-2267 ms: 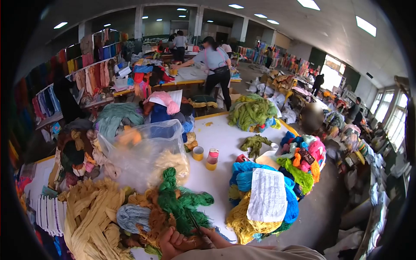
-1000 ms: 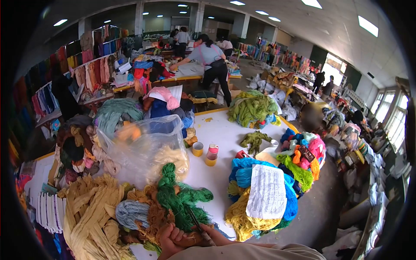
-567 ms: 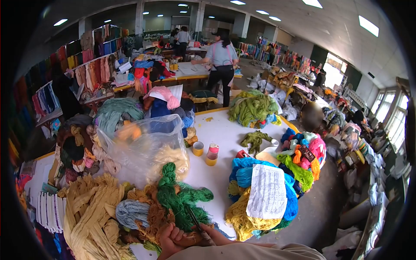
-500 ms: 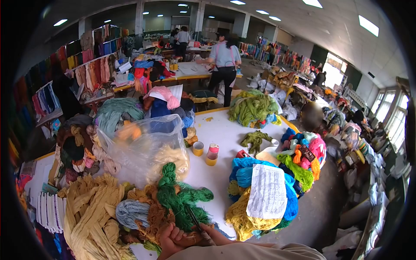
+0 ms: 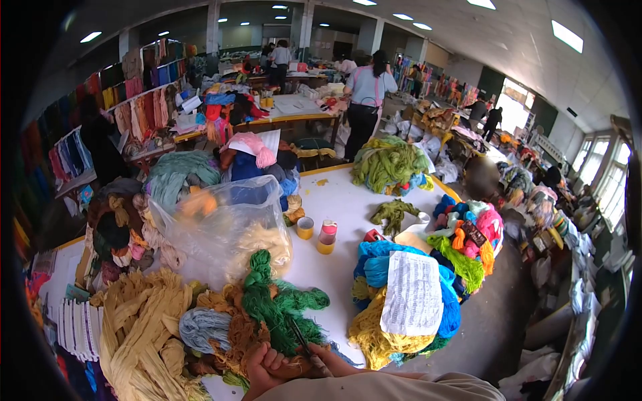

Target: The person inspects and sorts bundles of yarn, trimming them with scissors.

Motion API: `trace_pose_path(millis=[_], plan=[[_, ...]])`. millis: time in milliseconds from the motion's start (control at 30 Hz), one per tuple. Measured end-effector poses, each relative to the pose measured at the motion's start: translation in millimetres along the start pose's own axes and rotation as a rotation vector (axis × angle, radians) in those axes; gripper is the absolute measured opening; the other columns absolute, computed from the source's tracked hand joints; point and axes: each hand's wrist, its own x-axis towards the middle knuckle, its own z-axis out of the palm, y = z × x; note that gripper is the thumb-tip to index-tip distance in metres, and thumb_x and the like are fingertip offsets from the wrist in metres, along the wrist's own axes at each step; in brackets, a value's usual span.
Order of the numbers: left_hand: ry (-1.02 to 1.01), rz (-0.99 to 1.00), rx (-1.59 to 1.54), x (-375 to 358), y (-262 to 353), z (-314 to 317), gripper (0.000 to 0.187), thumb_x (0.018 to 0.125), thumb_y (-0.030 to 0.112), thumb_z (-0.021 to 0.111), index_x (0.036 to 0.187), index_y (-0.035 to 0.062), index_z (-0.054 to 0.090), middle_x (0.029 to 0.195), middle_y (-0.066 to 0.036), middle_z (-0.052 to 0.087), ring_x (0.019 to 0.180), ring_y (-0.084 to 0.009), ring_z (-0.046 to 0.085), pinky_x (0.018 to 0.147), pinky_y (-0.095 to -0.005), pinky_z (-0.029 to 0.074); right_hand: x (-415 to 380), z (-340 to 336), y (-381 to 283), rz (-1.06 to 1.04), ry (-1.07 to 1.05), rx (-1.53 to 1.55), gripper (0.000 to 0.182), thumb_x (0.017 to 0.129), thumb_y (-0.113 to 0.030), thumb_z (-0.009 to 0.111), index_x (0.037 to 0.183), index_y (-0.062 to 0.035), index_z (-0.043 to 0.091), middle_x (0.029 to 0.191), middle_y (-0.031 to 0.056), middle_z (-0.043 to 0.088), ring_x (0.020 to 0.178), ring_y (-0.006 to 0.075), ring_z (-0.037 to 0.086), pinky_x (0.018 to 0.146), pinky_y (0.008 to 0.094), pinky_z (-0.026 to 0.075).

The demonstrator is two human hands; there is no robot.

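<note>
Near the bottom edge, my left hand [image 5: 263,368] is closed, fingers curled, against a bundle of brown yarn [image 5: 290,368]. Just right of it my right hand [image 5: 329,364] is wrapped round a thin, dark, pointed tool [image 5: 299,336] whose kind I cannot make out; its tip reaches up over a green yarn skein [image 5: 281,304]. Rust-brown yarn [image 5: 246,324], a grey-blue skein [image 5: 206,329] and a large cream-yellow heap [image 5: 142,327] lie to the left. The lower parts of both hands are cut off by the frame.
A clear plastic bag [image 5: 224,224] of pale yarn lies on the white table [image 5: 338,274]. Beside it stand two small containers, one a pink-and-yellow jar [image 5: 327,237]. A printed sheet [image 5: 412,294] rests on blue and yellow yarn at right. A person [image 5: 366,97] stands beyond the table.
My hands, the tool and the yarn hold almost the same position. Beyond the table, the person in the light blue top has moved right and turned away from the far table.
</note>
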Motion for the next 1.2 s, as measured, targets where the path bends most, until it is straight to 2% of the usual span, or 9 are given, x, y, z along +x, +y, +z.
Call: trace_pose_path(millis=[133, 200, 333, 433, 633, 733, 867, 1067, 1200], plan=[[0.009, 0.002, -0.014, 0.7, -0.8, -1.2, 0.014, 0.1, 0.022, 0.051, 0.087, 0.017, 0.049, 0.057, 0.007, 0.032, 0.056, -0.0094, 0.036, 0.072, -0.033, 0.042, -6.9, 13.7, -4.1, 0.028, 0.05, 0.053, 0.038, 0.106, -0.035, 0.042, 0.132, -0.0088, 0.049, 0.114, 0.0072, 0.063, 0.099, 0.0154, 0.062, 0.087, 0.028, 0.051], [0.011, 0.001, -0.016, 0.7, -1.1, -1.9, 0.014, 0.1, 0.022, 0.051, 0.087, 0.0169, 0.05, 0.057, 0.007, 0.032, 0.056, -0.0095, 0.036, 0.072, -0.0331, 0.042, 7.1, -12.9, 6.5, 0.001, -0.029, 0.032, 0.046, 0.106, -0.038, 0.039, 0.136, -0.0047, 0.047, 0.133, 0.0134, 0.059, 0.123, 0.022, 0.056, 0.108, 0.0336, 0.04], [0.006, -0.002, -0.021, 1.2, -1.4, -3.9, 0.013, 0.099, 0.022, 0.051, 0.088, 0.0165, 0.05, 0.058, 0.007, 0.032, 0.056, -0.0095, 0.036, 0.073, -0.0331, 0.043, 16.3, -33.7, 15.3, -0.082, -0.054, -0.206, 0.046, 0.106, -0.039, 0.039, 0.136, -0.0048, 0.047, 0.134, 0.0131, 0.059, 0.122, 0.0215, 0.056, 0.109, 0.0338, 0.039], [0.011, 0.002, -0.01, -0.3, -1.1, -1.2, 0.012, 0.099, 0.022, 0.051, 0.088, 0.0165, 0.051, 0.058, 0.007, 0.032, 0.056, -0.0096, 0.037, 0.073, -0.0334, 0.043, 13.6, -29.6, 11.6, 0.01, -0.014, -0.046, 0.046, 0.106, -0.039, 0.039, 0.136, -0.005, 0.048, 0.133, 0.0131, 0.059, 0.121, 0.0214, 0.057, 0.108, 0.034, 0.04], [-0.009, 0.008, 0.006, 0.1, -0.6, -2.7, 0.012, 0.099, 0.023, 0.051, 0.089, 0.0165, 0.051, 0.058, 0.007, 0.032, 0.056, -0.01, 0.037, 0.073, -0.0337, 0.043, 19.2, -39.6, 16.6, -0.121, -0.012, -0.373, 0.045, 0.106, -0.039, 0.039, 0.134, -0.0055, 0.049, 0.129, 0.0115, 0.062, 0.115, 0.0203, 0.06, 0.103, 0.0329, 0.044], [-0.011, 0.022, 0.026, -0.6, 0.2, 1.1, 0.013, 0.1, 0.022, 0.051, 0.088, 0.0167, 0.051, 0.058, 0.007, 0.032, 0.056, -0.0098, 0.037, 0.073, -0.0334, 0.042, 13.0, -32.4, 11.6, -0.139, -0.028, -0.304, 0.036, 0.101, -0.012, 0.046, 0.137, -0.0086, 0.043, 0.115, 0.0046, 0.057, 0.094, 0.0103, 0.055, 0.082, 0.0249, 0.046], [-0.007, 0.002, -0.01, 2.2, -1.3, -4.2, 0.013, 0.1, 0.022, 0.05, 0.088, 0.0173, 0.05, 0.058, 0.007, 0.031, 0.056, -0.0093, 0.035, 0.072, -0.0324, 0.041, 18.8, -51.7, 23.0, -0.105, -0.136, -0.266, 0.035, 0.103, -0.012, 0.045, 0.137, -0.0082, 0.043, 0.113, 0.0037, 0.055, 0.095, 0.0094, 0.055, 0.079, 0.0233, 0.046], [0.046, 0.019, -0.028, 0.3, -3.8, -2.2, 0.01, 0.095, 0.024, 0.06, 0.09, 0.0152, 0.059, 0.057, 0.007, 0.035, 0.056, -0.0096, 0.041, 0.069, -0.0327, 0.046, 11.9, -31.9, 15.8, -0.117, -0.057, -0.262, 0.038, 0.102, -0.01, 0.047, 0.14, -0.0092, 0.042, 0.123, 0.0056, 0.055, 0.108, 0.0135, 0.056, 0.093, 0.025, 0.044], [0.075, 0.054, 0.022, -4.0, -4.7, 5.6, 0.011, 0.095, 0.024, 0.061, 0.089, 0.0151, 0.059, 0.057, 0.007, 0.035, 0.056, -0.0094, 0.04, 0.068, -0.0328, 0.046, 13.6, -32.0, 17.0, -0.069, -0.048, -0.104, 0.032, 0.105, -0.018, 0.043, 0.136, -0.0102, 0.047, 0.121, 0.0052, 0.059, 0.109, 0.0122, 0.056, 0.094, 0.0254, 0.044]])
